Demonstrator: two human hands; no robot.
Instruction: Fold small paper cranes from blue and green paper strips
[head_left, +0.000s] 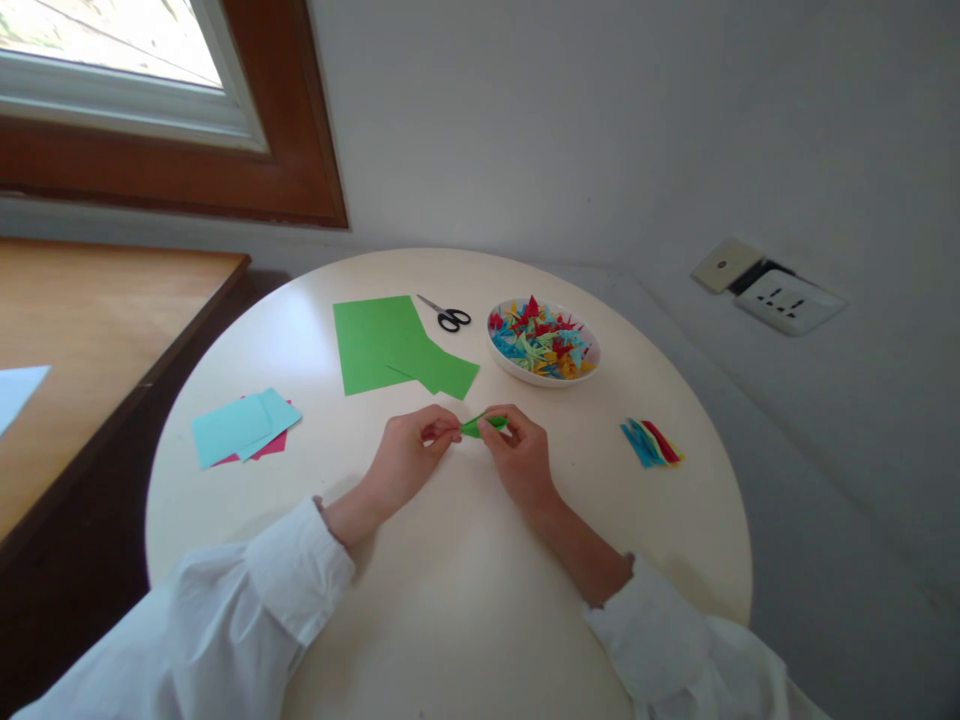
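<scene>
A small piece of folded green paper [472,428] is held between both hands over the middle of the white round table [450,600]. My left hand [412,445] pinches its left tip between thumb and fingers. Its right part sits in the closed fingers of my right hand [521,455]. Just beyond the hands lie green paper sheets [382,340], partly overlapping. Scissors [446,315] with black handles rest behind them, blades pointing back left.
A white bowl [544,378] full of colourful folded paper shapes stands at the back right. Folded paper strips [651,443] lie at the right. Light blue paper [236,425] overlaps pink paper [274,445] at the left. A wall and wooden desk [112,320] adjoin the table.
</scene>
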